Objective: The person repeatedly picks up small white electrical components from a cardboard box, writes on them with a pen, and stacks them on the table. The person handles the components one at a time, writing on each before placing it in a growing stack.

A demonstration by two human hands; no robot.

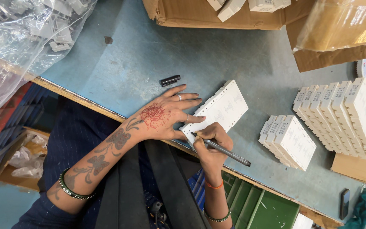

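A white rectangular plastic part (223,107) with notched edges lies flat on the blue-grey table (149,68). My left hand (166,115), with henna patterns and rings, presses flat on its near end and holds it down. My right hand (212,142) grips a slim dark pen (225,152), its tip touching the part's near corner. The pen's black cap (170,80) lies on the table just beyond my left fingers.
Rows of the same white parts stand at the right (339,114), with a smaller group (288,141) nearer. Cardboard boxes (217,15) sit at the far edge. A clear bag of white pieces (22,38) is at the left. Green crate (259,208) below the table edge.
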